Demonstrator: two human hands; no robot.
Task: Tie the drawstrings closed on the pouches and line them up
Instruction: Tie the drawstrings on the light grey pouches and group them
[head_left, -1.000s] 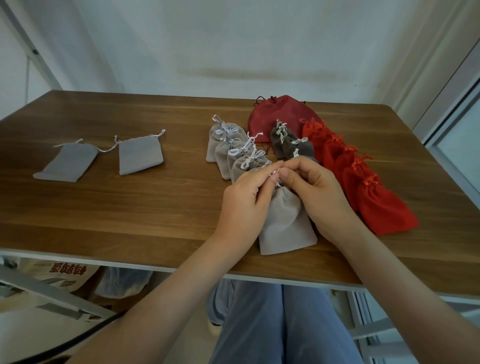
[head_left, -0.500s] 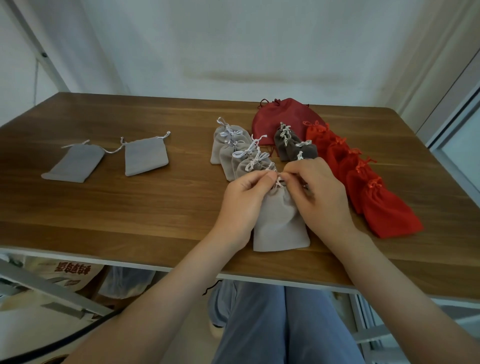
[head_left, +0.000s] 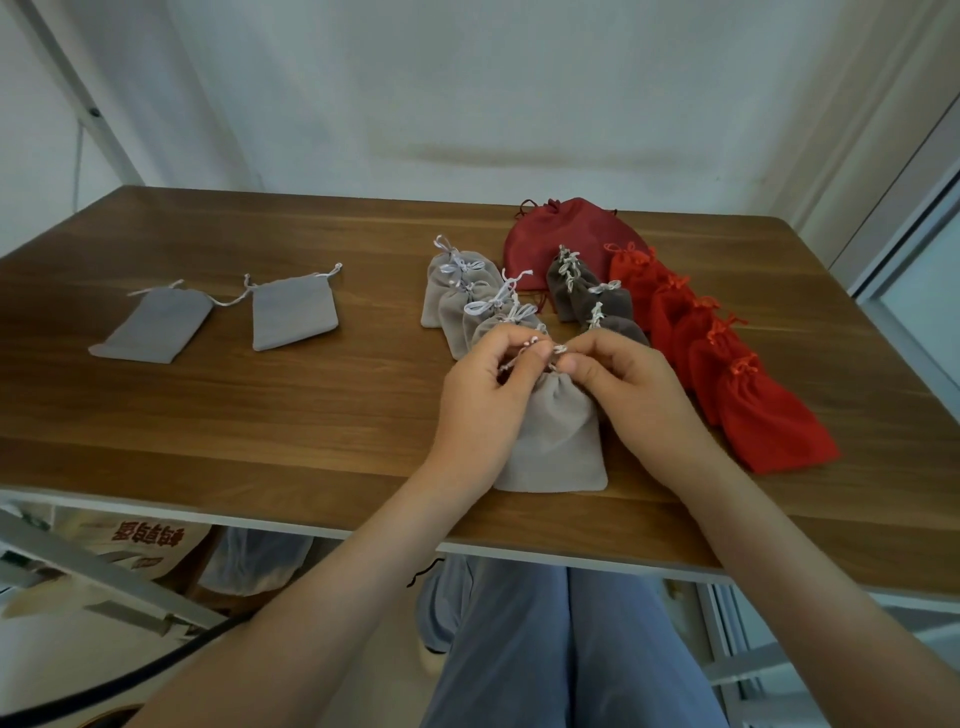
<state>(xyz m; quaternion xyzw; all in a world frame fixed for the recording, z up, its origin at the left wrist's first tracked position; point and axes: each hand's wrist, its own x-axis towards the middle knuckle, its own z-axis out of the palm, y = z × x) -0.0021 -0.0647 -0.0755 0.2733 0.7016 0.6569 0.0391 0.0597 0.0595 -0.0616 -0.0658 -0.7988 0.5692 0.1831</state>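
Wooden table (head_left: 311, 415) bears tied rows (head_left: 457, 291); left hand (head_left: 483, 410) and right hand (head_left: 634, 395) pinch drawstrings (head_left: 560, 349) on a grey pouch (head_left: 556, 441); two flat pouches (head_left: 150, 327) toward the left edge lie untied.

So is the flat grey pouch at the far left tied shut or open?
Open. The flat light grey fabric pouch lies with its mouth spread full width, ungathered, and its white drawstrings trail loose.

Left hand (head_left: 480, 410) and right hand (head_left: 631, 395) pinch the drawstring (head_left: 535, 353) at the gathered neck of a light grey pouch (head_left: 553, 441) lying on the wooden table (head_left: 260, 415). Behind: tied grey pouches (head_left: 457, 296), dark grey pouches (head_left: 587, 296), red pouches (head_left: 727, 374) in overlapping rows. Two flat untied grey pouches (head_left: 223, 322) lie well apart, left.
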